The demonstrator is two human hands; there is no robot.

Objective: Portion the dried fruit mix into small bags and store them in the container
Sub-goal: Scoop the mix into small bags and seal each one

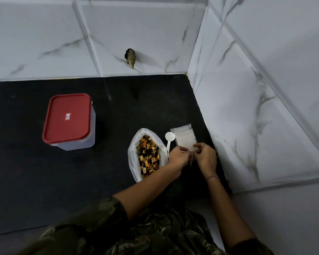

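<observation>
Countertop [26, 172] bag [132, 159] holds dried fruit [148, 156]; container [79, 144] lidded.

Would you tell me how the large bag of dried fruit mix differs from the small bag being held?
The large bag lies open, full of fruit; the small bag looks empty. The large bag lies untouched; the left hand and right hand pinch the small bag. Both are translucent plastic.
</observation>
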